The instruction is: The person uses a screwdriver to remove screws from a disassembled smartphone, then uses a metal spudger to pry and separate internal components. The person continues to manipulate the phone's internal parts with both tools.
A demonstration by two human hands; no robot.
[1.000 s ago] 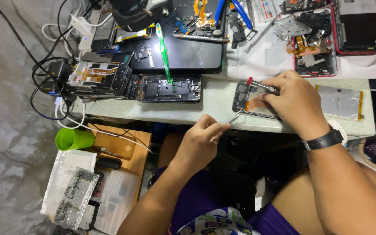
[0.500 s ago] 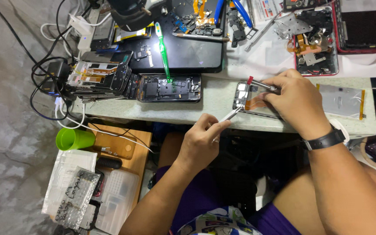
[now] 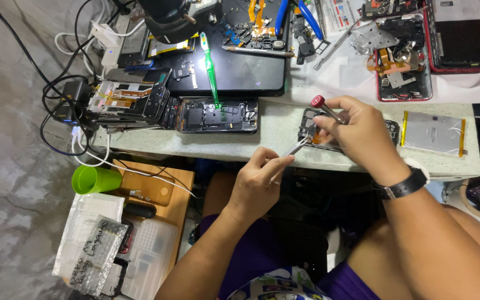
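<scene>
My left hand (image 3: pixel 262 180) sat near the worktop's (image 3: pixel 273 130) front edge, fingers pinched shut on thin metal tweezers (image 3: pixel 294 148) whose tips reached toward the opened phone (image 3: pixel 311 123). That phone lay flat on the worktop, mostly under my right hand (image 3: pixel 362 136), whose fingers were closed around a red-capped screwdriver (image 3: pixel 324 106) tilted down into the case. I judged I was working on a small internal part; the next move called for a steady, fine placement of the tweezer tips.
</scene>
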